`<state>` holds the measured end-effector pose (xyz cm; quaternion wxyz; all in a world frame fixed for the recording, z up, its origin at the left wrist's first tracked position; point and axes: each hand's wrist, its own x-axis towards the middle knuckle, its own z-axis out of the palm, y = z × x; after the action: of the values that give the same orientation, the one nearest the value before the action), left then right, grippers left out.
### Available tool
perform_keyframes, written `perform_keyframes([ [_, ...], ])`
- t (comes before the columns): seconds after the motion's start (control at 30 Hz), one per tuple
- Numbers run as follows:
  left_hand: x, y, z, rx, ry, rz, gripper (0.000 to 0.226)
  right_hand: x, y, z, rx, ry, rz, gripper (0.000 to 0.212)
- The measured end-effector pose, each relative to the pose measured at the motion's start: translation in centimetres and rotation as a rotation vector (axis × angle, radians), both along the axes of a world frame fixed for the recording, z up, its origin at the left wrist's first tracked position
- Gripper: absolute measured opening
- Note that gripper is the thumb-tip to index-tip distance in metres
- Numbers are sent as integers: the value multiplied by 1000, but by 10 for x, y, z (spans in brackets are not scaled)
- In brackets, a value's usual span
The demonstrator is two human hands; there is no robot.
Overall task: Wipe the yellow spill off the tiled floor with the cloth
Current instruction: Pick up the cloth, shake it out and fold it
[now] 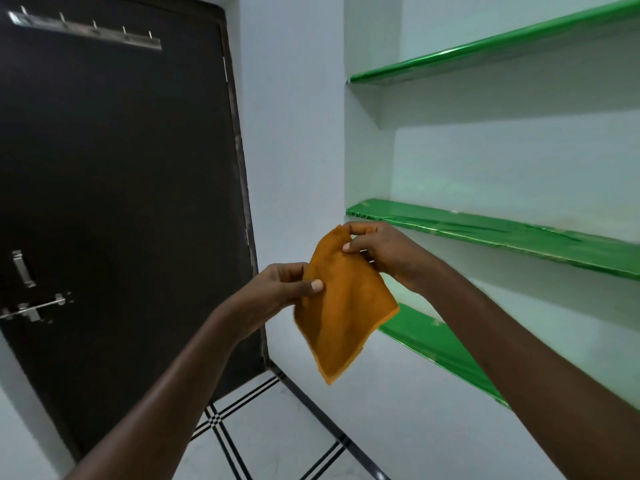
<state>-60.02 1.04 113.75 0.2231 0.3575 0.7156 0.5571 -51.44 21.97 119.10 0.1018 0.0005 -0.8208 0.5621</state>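
A folded mustard-orange square cloth (341, 306) is held in the air before green wall shelves (502, 233), pinched at its left edge by the left hand (280, 292) and at its top corner by the right hand (384, 249), above the white tiled floor (277, 438).

Cloth (341, 306) hanging between two hands, above the floor (277, 441).
Left hand (280, 289) is pinching its left edge, right hand (384, 251) its top corner; door (121, 202) standing left, shelves (502, 233) right.
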Motion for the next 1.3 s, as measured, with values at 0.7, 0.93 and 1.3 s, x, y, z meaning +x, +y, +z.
perform_keyframes([
  [0.7, 27, -53, 80, -203, 455, 184, 29, 3, -59, -13, 166, 160, -250, 17],
  [0.93, 20, -48, 135, -432, 845, 212, 28, 8, -87, -17, -459, -70, 116, 44],
  [1.3, -37, -79, 66, -464, 647, 480, 42, -1, -108, -6, -269, -122, -147, 48],
])
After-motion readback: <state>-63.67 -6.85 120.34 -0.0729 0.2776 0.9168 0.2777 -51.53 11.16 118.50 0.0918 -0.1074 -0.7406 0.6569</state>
